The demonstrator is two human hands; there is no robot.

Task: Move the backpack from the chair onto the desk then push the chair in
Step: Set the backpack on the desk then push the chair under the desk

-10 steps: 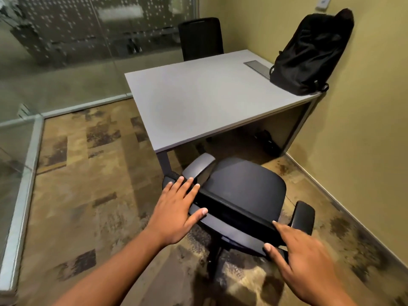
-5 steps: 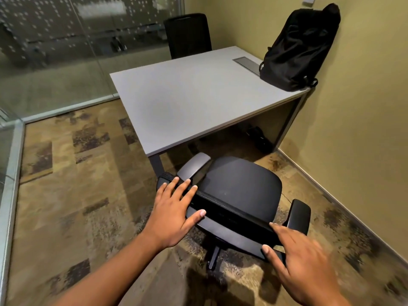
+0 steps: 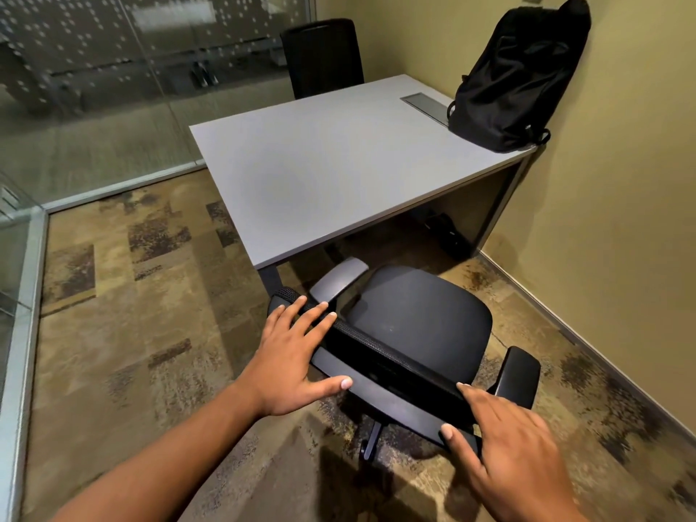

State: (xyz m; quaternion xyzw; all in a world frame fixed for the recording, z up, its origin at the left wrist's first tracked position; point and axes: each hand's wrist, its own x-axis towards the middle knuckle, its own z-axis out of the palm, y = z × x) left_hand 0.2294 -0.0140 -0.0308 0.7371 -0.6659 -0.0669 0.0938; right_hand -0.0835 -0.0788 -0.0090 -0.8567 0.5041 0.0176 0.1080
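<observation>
The black fabric backpack already sits on the far right corner of the grey rectangular bench, leaning against the yellow wall, so only the push remains. Over the last second the black mesh-backed office chair has barely moved relative to my hands; mostly my head has shifted, and the seat still stands clear of the bench edge, angled toward it. I judge the push has only just begun. My left hand lies flat and spread across the top of the backrest, fingers forward, thumb along the rear face. My right hand rests open on the backrest's other end, fingers draped over the top edge, gripping nothing tightly.
</observation>
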